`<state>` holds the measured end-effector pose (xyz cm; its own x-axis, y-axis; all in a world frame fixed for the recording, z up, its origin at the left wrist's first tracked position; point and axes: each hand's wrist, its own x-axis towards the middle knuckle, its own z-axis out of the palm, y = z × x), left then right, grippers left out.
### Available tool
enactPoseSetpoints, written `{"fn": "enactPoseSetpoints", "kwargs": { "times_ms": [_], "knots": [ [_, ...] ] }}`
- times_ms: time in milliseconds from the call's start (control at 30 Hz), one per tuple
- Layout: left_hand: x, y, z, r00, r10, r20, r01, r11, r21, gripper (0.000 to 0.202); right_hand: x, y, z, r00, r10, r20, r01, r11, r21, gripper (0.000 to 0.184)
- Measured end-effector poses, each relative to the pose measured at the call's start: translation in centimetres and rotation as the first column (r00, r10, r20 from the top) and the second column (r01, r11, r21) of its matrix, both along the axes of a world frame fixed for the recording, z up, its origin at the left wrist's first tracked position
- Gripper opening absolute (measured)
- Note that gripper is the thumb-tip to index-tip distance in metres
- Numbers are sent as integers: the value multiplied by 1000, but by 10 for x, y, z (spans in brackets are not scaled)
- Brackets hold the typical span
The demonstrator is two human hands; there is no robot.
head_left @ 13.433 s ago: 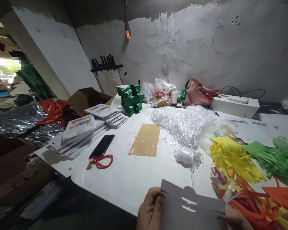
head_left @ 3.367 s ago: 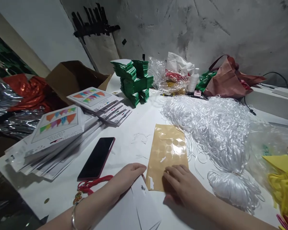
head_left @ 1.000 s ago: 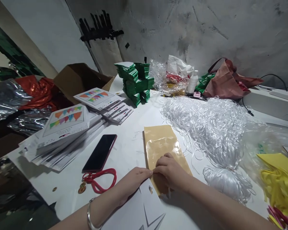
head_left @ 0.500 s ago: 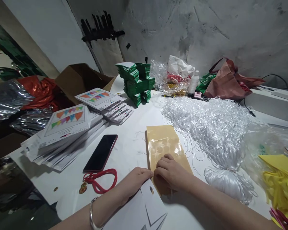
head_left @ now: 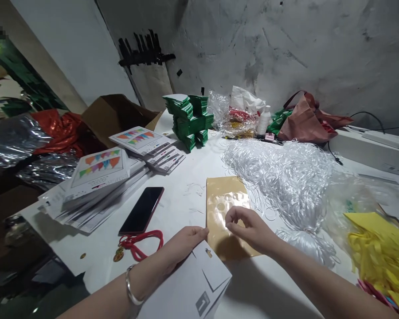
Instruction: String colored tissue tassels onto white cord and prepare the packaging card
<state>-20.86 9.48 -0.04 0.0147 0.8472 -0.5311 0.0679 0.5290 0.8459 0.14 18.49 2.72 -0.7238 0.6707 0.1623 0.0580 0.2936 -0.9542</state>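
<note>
My left hand point(head_left: 189, 239), with a silver bangle on the wrist, is closed on a white folded card packet point(head_left: 182, 283), thumb on top near its upper corner. The packet has a small hang hole, a cut flap and a grey printed square. My right hand point(head_left: 249, 228) is over a tan sheet of clear round stickers point(head_left: 224, 190), with thumb and forefinger pinched together. Whatever lies between those fingertips is too small to make out. The sheet lies flat on the white table, just beyond the packet.
A phone point(head_left: 141, 210) with a red cord point(head_left: 142, 243) lies left, near stacked printed card packets point(head_left: 96, 173). Green cut pieces point(head_left: 189, 122) are stacked behind. White string point(head_left: 279, 177) heaps at right, with yellow strips point(head_left: 372, 248) beyond. An open carton point(head_left: 116, 117) stands back left.
My right hand has risen off the sticker sheet and turned, its fingers now pinched. The packet in my left hand shows more of its face and its printed square.
</note>
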Motion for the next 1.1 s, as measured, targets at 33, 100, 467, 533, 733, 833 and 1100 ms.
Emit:
{"fn": "enactPoseSetpoints", "kwargs": {
  "times_ms": [33,100,467,533,733,833,1100],
  "knots": [
    [-3,-3,6,1000,4,0,-4,1000,7,51,3,-3,8,1000,22,-6,-22,996,-86,2],
    [-9,-12,21,1000,20,-17,-20,1000,25,52,8,-10,22,996,81,-31,-86,968,-238,9],
    [7,-102,91,969,248,5,-240,928,284,46,41,-74,63,960,221,-173,-276,852,-445,22],
    [26,-118,92,952,302,-44,-265,892,366,46,56,-84,70,962,227,-152,-271,868,-416,24],
    [105,-140,75,903,408,-135,-279,796,538,45,125,-116,96,989,126,79,-135,985,112,8],
    [144,-137,70,903,402,-149,-244,767,593,40,153,-133,96,984,102,144,-138,953,270,8],
    [190,-119,71,919,327,-219,-128,775,619,35,186,-146,72,969,-23,244,-131,793,594,16]
  ]
}}
